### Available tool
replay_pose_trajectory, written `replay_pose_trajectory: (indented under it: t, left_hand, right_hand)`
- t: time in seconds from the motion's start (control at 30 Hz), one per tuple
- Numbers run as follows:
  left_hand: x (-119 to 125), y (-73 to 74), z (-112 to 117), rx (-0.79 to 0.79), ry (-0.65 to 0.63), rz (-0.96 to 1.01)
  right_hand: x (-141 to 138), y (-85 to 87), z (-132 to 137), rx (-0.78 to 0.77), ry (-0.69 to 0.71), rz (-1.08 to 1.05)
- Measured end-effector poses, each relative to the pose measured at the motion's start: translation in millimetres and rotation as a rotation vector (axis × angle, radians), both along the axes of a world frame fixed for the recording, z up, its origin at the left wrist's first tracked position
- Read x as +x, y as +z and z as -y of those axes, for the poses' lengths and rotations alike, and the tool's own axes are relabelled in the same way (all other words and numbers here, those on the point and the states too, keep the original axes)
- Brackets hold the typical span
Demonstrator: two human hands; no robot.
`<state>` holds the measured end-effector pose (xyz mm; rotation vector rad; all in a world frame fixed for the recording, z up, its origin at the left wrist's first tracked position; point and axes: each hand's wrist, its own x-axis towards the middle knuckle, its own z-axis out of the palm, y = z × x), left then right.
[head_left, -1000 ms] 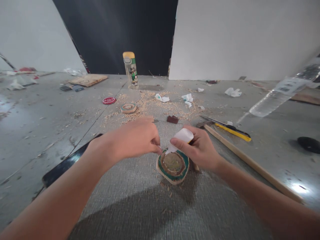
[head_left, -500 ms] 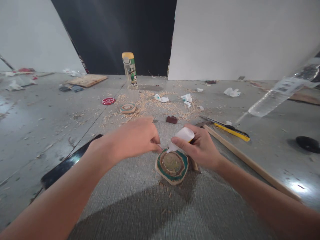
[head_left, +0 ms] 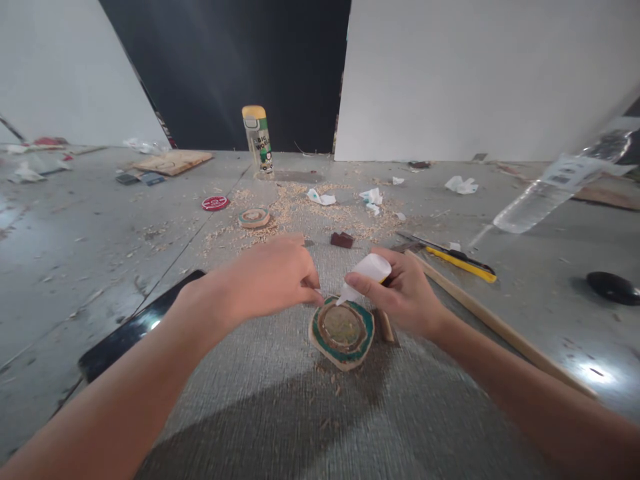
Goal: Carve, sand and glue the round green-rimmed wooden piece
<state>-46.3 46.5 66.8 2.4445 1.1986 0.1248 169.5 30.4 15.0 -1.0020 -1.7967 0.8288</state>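
Observation:
A wooden piece (head_left: 342, 331) with a teal border and a round brownish centre lies on the grey textured surface in front of me. My right hand (head_left: 400, 290) is closed around a small white glue bottle (head_left: 367, 272), tilted so its nozzle points down at the upper rim of the round centre. Just left of the nozzle is my left hand (head_left: 280, 277), its thumb and fingers pinched together at the piece's upper left edge. A tiny pale bit shows at those fingertips, too small to name. A wooden stick (head_left: 385, 327) lies right of the piece, partly behind it.
Wood shavings (head_left: 295, 200) and crumpled tissues (head_left: 371, 196) are scattered ahead. A second teal-edged piece (head_left: 254, 217), a red lid (head_left: 215, 202) and a drinking bottle (head_left: 258, 143) stand beyond. A phone (head_left: 135, 327) lies left; a yellow cutter (head_left: 463, 263) and wooden strip (head_left: 500, 327) lie right.
The glue bottle's nozzle has shifted slightly to the right along the rim of the round centre. My left hand keeps its pinch in nearly the same place.

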Motion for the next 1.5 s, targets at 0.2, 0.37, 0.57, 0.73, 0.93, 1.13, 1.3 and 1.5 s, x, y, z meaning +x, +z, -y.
replay_pose_trajectory:
  t: [0.2, 0.37, 0.57, 0.73, 0.93, 1.13, 1.3, 1.5]
  left_hand:
    - [4, -3.4, -2, 0.111, -0.034, -0.09]
    - [10, -1.5, 0, 0.116, -0.062, -0.098]
    - [13, -3.5, 0, 0.126, -0.075, -0.076]
    - [13, -8.5, -1, 0.144, -0.087, -0.062]
    - [12, -8.7, -1, 0.17, -0.105, -0.049]
    - [13, -10.2, -2, 0.149, -0.102, -0.041]
    - [13, -10.7, -3, 0.123, -0.096, -0.035]
    - [13, -8.7, -1, 0.154, -0.107, -0.045]
  right_hand:
    - [2, 0.1, 0, -0.025, 0.04, -0.025]
    - [5, -0.2, -2, -0.041, 0.055, -0.034]
    - [7, 1.0, -3, -0.058, 0.038, -0.025]
    - [8, 1.7, -4, -0.074, 0.054, -0.04]
    - [10, 3.4, -4, -0.09, 0.066, -0.038]
    - [12, 6.0, -4, -0.101, 0.088, -0.018]
    - [14, 7.5, -5, -0.13, 0.102, 0.01]
    - [14, 9.9, -5, -0.146, 0.115, 0.054]
